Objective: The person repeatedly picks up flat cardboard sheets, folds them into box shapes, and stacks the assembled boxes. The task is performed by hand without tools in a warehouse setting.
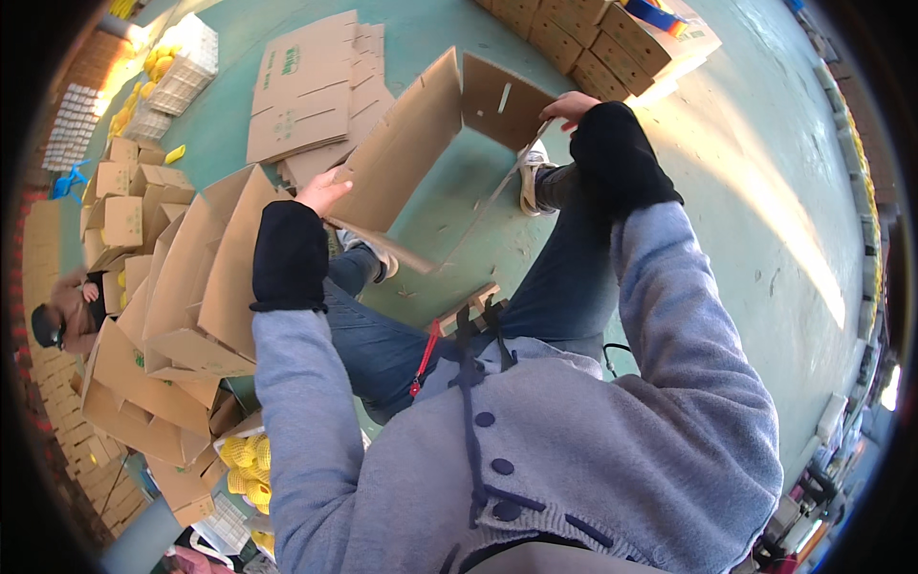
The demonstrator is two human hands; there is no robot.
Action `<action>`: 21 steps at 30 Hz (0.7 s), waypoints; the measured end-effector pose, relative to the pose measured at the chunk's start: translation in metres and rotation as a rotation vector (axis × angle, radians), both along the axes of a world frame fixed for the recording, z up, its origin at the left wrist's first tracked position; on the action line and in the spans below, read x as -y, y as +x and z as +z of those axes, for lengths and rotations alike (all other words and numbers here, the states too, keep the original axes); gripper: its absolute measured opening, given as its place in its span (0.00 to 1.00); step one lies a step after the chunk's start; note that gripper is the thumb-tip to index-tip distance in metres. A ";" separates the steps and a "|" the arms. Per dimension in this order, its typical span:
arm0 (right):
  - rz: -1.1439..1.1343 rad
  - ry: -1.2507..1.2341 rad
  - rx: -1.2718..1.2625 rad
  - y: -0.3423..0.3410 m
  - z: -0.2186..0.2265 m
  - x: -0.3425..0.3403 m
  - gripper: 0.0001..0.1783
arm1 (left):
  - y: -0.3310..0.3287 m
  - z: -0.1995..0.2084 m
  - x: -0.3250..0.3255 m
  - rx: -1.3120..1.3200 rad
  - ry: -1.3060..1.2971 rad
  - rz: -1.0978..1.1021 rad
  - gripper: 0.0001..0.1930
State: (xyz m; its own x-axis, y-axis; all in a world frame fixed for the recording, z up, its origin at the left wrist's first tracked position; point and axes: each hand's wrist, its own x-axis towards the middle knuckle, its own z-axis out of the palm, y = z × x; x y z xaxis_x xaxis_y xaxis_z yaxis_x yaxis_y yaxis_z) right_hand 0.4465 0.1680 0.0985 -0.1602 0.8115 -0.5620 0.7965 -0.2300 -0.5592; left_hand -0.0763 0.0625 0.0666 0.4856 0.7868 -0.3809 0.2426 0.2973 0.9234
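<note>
Grey jacket (pixel 631 450) nearest; beyond it, left fingers (pixel 338 183) and right fingers (pixel 562 104) grip an open box (pixel 406 143) near opposite corners, above the floor (pixel 727 277).

Your carton (pixel 406 148) looks to be smooth, matt cardboard, your jacket (pixel 574 430) fuzzy cloth, your cuffs (pixel 290 256) dull fabric; the floor (pixel 727 277) is glossy, the upper-left crate (pixel 188 72) plastic.

Green print (pixel 292 61) (too small to read) marks the flattened cardboard stack (pixel 273 110)
</note>
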 end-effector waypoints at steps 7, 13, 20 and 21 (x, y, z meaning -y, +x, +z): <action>0.818 0.356 0.643 -0.019 -0.066 -0.024 0.26 | 0.010 -0.049 -0.007 -0.798 0.350 -0.049 0.21; -0.094 0.434 0.182 -0.107 -0.048 -0.013 0.48 | 0.033 -0.057 -0.005 -0.884 0.420 0.008 0.19; 0.261 0.496 -0.100 -0.111 -0.069 0.044 0.22 | 0.034 -0.030 -0.003 -0.948 0.384 0.113 0.15; 0.119 0.323 -0.035 -0.114 -0.072 0.051 0.25 | 0.039 -0.021 -0.002 -1.031 0.303 0.020 0.17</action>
